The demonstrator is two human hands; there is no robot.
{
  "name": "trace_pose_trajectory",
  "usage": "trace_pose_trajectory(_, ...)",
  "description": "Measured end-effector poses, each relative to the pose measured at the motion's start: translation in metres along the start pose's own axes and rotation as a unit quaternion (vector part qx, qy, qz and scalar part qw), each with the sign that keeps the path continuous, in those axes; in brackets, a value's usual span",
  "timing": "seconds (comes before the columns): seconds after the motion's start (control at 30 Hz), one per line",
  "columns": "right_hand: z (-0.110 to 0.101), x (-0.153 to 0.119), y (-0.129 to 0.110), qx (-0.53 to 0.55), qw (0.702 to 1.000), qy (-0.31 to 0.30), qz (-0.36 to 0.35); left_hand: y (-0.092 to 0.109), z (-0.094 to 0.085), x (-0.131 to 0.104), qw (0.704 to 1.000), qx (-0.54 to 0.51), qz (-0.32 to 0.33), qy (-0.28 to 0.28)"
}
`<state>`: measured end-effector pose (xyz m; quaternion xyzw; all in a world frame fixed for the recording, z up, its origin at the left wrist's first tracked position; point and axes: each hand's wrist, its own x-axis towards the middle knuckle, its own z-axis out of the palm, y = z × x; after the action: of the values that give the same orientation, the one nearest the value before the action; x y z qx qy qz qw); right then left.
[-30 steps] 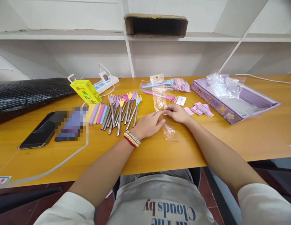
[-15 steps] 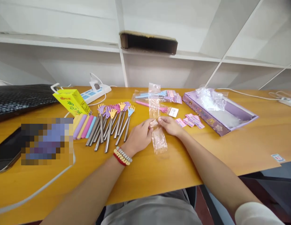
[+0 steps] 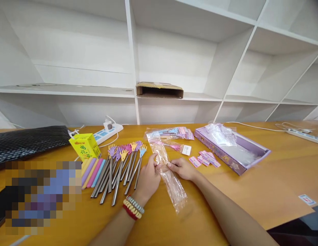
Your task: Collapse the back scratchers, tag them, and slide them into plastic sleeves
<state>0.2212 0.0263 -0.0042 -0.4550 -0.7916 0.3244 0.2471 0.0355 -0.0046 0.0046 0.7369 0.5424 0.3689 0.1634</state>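
A long clear plastic bag (image 3: 171,186) hangs slantwise between my two hands over the table. My left hand (image 3: 150,172) pinches its left edge near the middle, bracelets on the wrist. On the opposite edge, my right hand (image 3: 182,168) grips it between thumb and fingers. Behind the bag lie a bagged pink back scratcher (image 3: 174,147) with a white label and a pile of packed back scratchers (image 3: 171,131). Left of my left hand are several loose back scratchers (image 3: 123,167) with coloured hand-shaped heads and metal rods. Small pink cards (image 3: 206,159) lie beyond my right hand.
A purple box (image 3: 212,147) with clear bags stands at right. To the left are coloured handles (image 3: 91,172), a yellow drink carton (image 3: 84,146), a power strip (image 3: 107,134) and a black bag (image 3: 30,141). A cardboard box (image 3: 159,91) sits on the white shelf.
The clear bag has turned from upright to slanting, its lower end now stretched out toward the right. Both hands still hold it. The camera view has tilted up, showing more shelf.
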Motion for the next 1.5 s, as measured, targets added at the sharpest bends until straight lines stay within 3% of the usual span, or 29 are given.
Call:
trace_pose_trajectory(0.33,0.003,0.003,0.002,-0.038,0.998,0.054,-0.017,-0.003,0.002,0.000,0.999,0.010,0.052,-0.011)
trace_pose_trajectory(0.53,0.007,0.005,0.003,0.006,0.995,0.098,-0.023,-0.007,0.006,0.000,0.998,-0.007,0.059,-0.006)
trace_pose_trajectory(0.7,-0.002,0.007,0.003,0.114,0.967,0.225,-0.031,-0.008,0.007,0.000,0.999,-0.002,0.050,-0.015)
trace_pose_trajectory(0.77,-0.023,0.003,0.002,0.200,0.928,0.311,-0.033,-0.010,0.008,0.000,0.999,0.001,0.050,-0.020)
trace_pose_trajectory(0.87,-0.082,-0.010,0.005,0.294,0.844,0.448,-0.042,-0.013,0.008,0.000,0.998,0.003,0.054,-0.030)
trace_pose_trajectory(0.97,-0.158,-0.030,0.024,0.234,0.819,0.524,-0.005,-0.015,0.009,0.001,0.998,0.007,0.055,-0.037)
trace_pose_trajectory(1.03,-0.204,-0.043,0.046,0.122,0.813,0.563,0.079,-0.016,0.010,0.002,0.997,0.011,0.058,-0.040)
trace_pose_trajectory(1.1,-0.236,-0.054,0.073,-0.006,0.817,0.544,0.192,-0.018,0.011,0.003,0.997,0.016,0.060,-0.046)
trace_pose_trajectory(1.2,-0.254,-0.066,0.112,-0.195,0.815,0.426,0.339,-0.020,0.012,0.004,0.996,0.020,0.051,-0.066)
trace_pose_trajectory(1.3,-0.247,-0.070,0.138,-0.239,0.817,0.353,0.388,-0.020,0.011,0.004,0.995,0.016,0.040,-0.089)
trace_pose_trajectory(1.37,-0.237,-0.069,0.143,-0.296,0.802,0.304,0.421,-0.019,0.010,0.003,0.994,0.011,0.041,-0.099)
trace_pose_trajectory(1.43,-0.227,-0.062,0.134,-0.371,0.768,0.294,0.431,-0.018,0.009,0.002,0.993,0.007,0.046,-0.106)
trace_pose_trajectory(1.5,-0.214,-0.048,0.115,-0.417,0.757,0.331,0.379,-0.019,0.009,0.001,0.993,0.008,0.050,-0.110)
